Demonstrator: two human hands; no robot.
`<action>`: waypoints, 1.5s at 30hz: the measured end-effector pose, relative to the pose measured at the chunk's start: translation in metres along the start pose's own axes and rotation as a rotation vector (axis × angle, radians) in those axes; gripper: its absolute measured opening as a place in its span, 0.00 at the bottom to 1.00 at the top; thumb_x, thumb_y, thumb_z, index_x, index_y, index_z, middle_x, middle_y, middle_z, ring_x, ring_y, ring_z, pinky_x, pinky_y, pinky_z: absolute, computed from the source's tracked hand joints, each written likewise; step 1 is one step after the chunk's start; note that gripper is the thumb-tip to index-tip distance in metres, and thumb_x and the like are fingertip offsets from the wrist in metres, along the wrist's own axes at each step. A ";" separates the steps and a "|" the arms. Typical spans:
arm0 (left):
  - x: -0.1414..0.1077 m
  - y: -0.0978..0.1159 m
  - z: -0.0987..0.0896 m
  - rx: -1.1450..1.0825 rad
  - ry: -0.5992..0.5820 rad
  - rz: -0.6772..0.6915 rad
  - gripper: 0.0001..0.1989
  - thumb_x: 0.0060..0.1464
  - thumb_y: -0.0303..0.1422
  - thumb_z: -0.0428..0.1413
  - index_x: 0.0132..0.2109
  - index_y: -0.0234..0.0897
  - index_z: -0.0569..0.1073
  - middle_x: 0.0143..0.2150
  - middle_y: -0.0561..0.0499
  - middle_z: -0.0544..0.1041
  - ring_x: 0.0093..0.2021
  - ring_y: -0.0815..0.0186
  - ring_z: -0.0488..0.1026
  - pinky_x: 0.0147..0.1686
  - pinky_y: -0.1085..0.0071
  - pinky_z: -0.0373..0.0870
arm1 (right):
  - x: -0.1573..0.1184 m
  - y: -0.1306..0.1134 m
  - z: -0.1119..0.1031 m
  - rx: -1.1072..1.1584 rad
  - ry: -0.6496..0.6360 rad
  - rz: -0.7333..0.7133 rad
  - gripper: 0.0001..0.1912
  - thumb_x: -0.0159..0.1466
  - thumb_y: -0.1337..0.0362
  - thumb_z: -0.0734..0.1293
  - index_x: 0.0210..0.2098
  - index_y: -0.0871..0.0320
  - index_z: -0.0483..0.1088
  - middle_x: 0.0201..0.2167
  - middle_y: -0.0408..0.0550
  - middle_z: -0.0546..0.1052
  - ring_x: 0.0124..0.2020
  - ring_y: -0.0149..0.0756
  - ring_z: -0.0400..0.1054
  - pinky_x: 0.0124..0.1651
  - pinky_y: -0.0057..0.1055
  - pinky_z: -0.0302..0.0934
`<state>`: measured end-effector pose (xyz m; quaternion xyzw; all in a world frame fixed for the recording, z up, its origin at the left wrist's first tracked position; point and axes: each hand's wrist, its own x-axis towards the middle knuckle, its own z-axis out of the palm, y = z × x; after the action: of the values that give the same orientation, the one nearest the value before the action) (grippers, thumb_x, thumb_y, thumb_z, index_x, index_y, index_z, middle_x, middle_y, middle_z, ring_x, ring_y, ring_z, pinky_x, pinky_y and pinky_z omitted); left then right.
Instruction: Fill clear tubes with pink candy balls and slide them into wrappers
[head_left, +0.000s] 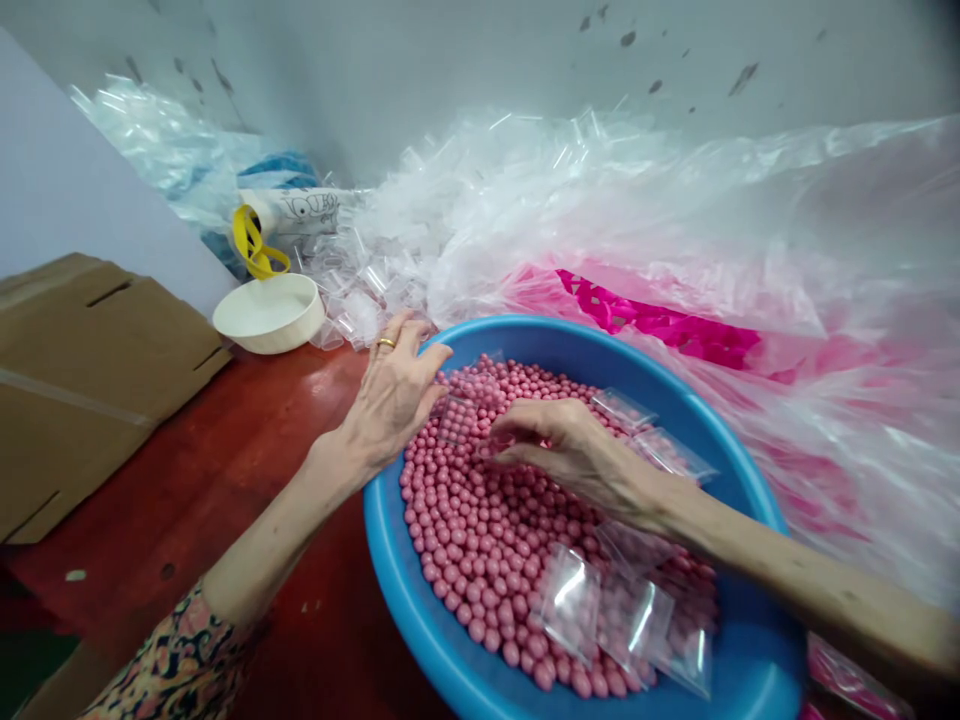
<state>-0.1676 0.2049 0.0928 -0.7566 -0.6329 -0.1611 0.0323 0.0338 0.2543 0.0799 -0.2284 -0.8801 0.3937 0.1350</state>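
Note:
A large blue tub [405, 610] holds many glossy pink beads [457, 540]. At its far left rim is my left hand [397, 390], with a ring on one finger, its fingers stretched out and its thumb apart. Beside that thumb lies a clear plastic piece [457, 420] over the beads. My right hand [562, 445] reaches in from the right, low over the beads, with thumb and fingers curled toward each other. What is between its fingertips is too unclear to name. Several small clear plastic packets [570, 600] lie on the beads near and right of my right forearm.
Cardboard [97, 370] lies at left on the red surface [292, 400]. Beyond my left hand stand a white round bowl [270, 315], a roll of yellow tape [255, 245] and loose clear plastic pieces [367, 290]. Crumpled clear plastic sheeting [675, 200] with pink material [660, 325] lies behind the tub.

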 end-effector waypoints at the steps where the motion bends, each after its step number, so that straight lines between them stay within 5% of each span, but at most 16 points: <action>1: -0.001 0.003 -0.001 0.027 -0.002 0.042 0.12 0.54 0.25 0.52 0.46 0.31 0.71 0.55 0.39 0.62 0.64 0.47 0.49 0.59 0.50 0.54 | -0.001 0.000 -0.002 0.061 0.028 0.034 0.04 0.61 0.68 0.65 0.31 0.61 0.72 0.28 0.44 0.75 0.29 0.32 0.67 0.33 0.28 0.59; 6: -0.008 0.009 0.007 0.198 -0.150 0.249 0.10 0.54 0.23 0.50 0.44 0.30 0.71 0.59 0.31 0.59 0.66 0.39 0.43 0.59 0.37 0.42 | -0.011 0.002 -0.006 0.358 0.082 0.163 0.07 0.57 0.63 0.70 0.33 0.61 0.72 0.29 0.44 0.76 0.30 0.32 0.69 0.34 0.28 0.63; 9: -0.010 0.003 0.019 0.243 -0.137 0.316 0.14 0.54 0.21 0.49 0.47 0.30 0.68 0.61 0.32 0.58 0.67 0.42 0.39 0.59 0.36 0.38 | -0.014 0.004 -0.004 0.475 0.077 0.224 0.11 0.55 0.62 0.71 0.35 0.62 0.73 0.29 0.45 0.77 0.29 0.32 0.70 0.33 0.28 0.64; 17: -0.005 0.005 0.010 0.173 -0.137 0.257 0.07 0.54 0.22 0.50 0.39 0.31 0.71 0.55 0.35 0.64 0.66 0.43 0.45 0.58 0.38 0.49 | -0.013 0.003 -0.004 0.586 0.058 0.300 0.10 0.53 0.63 0.72 0.34 0.60 0.75 0.28 0.43 0.78 0.28 0.28 0.70 0.32 0.25 0.64; 24: 0.007 0.000 0.003 0.028 -0.081 0.139 0.05 0.53 0.25 0.55 0.30 0.31 0.71 0.49 0.39 0.68 0.59 0.47 0.56 0.57 0.51 0.58 | -0.006 0.004 -0.003 0.402 0.098 0.209 0.06 0.54 0.66 0.69 0.31 0.62 0.75 0.28 0.44 0.78 0.29 0.32 0.70 0.34 0.27 0.63; 31: 0.008 -0.022 0.024 -0.006 -0.033 0.265 0.02 0.52 0.25 0.54 0.33 0.35 0.71 0.46 0.43 0.68 0.56 0.51 0.58 0.54 0.49 0.60 | 0.026 0.005 0.021 0.128 0.099 0.037 0.05 0.57 0.73 0.66 0.29 0.61 0.74 0.25 0.41 0.74 0.28 0.31 0.66 0.33 0.26 0.57; 36: 0.004 -0.013 0.012 -0.054 -0.011 0.238 0.05 0.56 0.25 0.52 0.36 0.32 0.72 0.43 0.42 0.70 0.54 0.53 0.60 0.51 0.54 0.64 | 0.036 0.002 0.035 -0.044 0.103 -0.025 0.03 0.57 0.73 0.68 0.28 0.61 0.72 0.23 0.38 0.72 0.24 0.27 0.62 0.30 0.25 0.52; 41: -0.017 -0.004 -0.007 -0.090 0.057 0.160 0.09 0.57 0.26 0.51 0.34 0.28 0.75 0.39 0.41 0.72 0.49 0.54 0.63 0.51 0.55 0.64 | 0.024 0.002 0.015 -0.173 0.186 0.049 0.01 0.57 0.71 0.69 0.29 0.62 0.71 0.26 0.42 0.73 0.27 0.31 0.64 0.31 0.26 0.54; 45: -0.032 0.002 -0.012 -0.040 -0.078 0.120 0.11 0.57 0.29 0.51 0.32 0.29 0.76 0.34 0.42 0.73 0.45 0.52 0.64 0.46 0.53 0.65 | 0.000 0.008 -0.017 -0.261 0.215 0.125 0.06 0.61 0.70 0.64 0.29 0.61 0.73 0.25 0.44 0.74 0.26 0.33 0.66 0.30 0.28 0.55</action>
<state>-0.1729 0.1716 0.0954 -0.7994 -0.5839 -0.1419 0.0020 0.0431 0.2702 0.0850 -0.3389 -0.8883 0.2571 0.1729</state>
